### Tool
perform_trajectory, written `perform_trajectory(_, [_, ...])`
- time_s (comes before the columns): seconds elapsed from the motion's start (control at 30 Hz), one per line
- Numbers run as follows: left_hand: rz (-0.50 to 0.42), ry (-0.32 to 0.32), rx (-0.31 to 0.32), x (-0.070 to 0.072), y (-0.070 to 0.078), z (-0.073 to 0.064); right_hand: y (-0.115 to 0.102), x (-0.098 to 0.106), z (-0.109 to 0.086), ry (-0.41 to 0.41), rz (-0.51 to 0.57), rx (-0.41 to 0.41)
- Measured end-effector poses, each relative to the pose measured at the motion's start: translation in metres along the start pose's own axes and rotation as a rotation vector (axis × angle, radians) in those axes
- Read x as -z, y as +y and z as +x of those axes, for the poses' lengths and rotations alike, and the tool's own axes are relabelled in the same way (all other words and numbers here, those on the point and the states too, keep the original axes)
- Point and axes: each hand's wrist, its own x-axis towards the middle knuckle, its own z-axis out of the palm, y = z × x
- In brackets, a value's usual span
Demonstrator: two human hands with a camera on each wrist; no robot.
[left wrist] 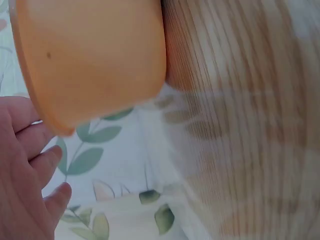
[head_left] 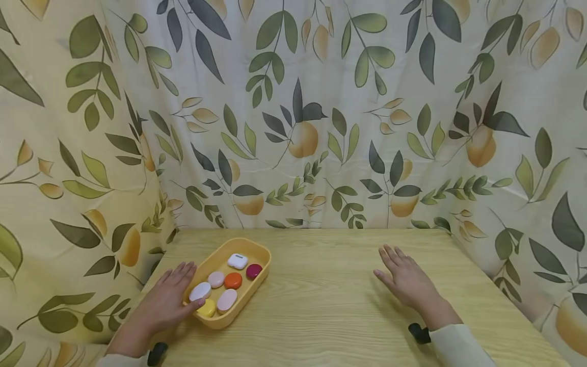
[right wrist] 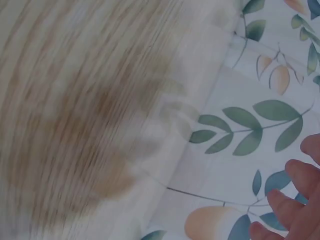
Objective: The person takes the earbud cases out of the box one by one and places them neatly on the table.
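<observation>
A yellow-orange tray (head_left: 251, 300) stands on the left part of the table and holds several small rounded objects. Among them are a white earbud case (head_left: 237, 261), a dark magenta disc (head_left: 254, 271), an orange disc (head_left: 233, 280), a pale pink disc (head_left: 216, 279), a white oval piece (head_left: 200, 291), a pink oval piece (head_left: 227, 301) and a yellow piece (head_left: 207, 308). At the tray's left side is my left hand (head_left: 166, 298), fingers extended, its thumb overlapping the rim by the yellow piece. My right hand (head_left: 409, 278) holds nothing over the table's right side, fingers straight.
The light wood table (head_left: 321, 306) ends at a leaf-and-fruit patterned curtain (head_left: 293, 127) behind it. More of this cloth hangs along the left and right sides. A dark strap piece (head_left: 419, 333) shows at my right wrist.
</observation>
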Motion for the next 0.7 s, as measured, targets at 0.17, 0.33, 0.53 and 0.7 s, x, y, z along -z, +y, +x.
perform_trajectory(0.17, [0.041,0.029,-0.027,0.002,-0.005,0.004,0.002,0.002,0.007,-0.009,0.013,-0.006])
perform_trajectory(0.33, [0.05,0.002,-0.074,-0.004,-0.01,0.005,-0.001,0.0,0.011,-0.023,0.052,0.001])
perform_trajectory(0.53, [0.026,-0.001,-0.042,-0.011,-0.014,-0.002,-0.008,-0.008,0.013,-0.024,0.072,0.016])
perform_trajectory(0.7, [-0.004,-0.019,-0.005,-0.016,-0.013,-0.001,-0.012,-0.015,0.022,-0.021,0.067,0.033])
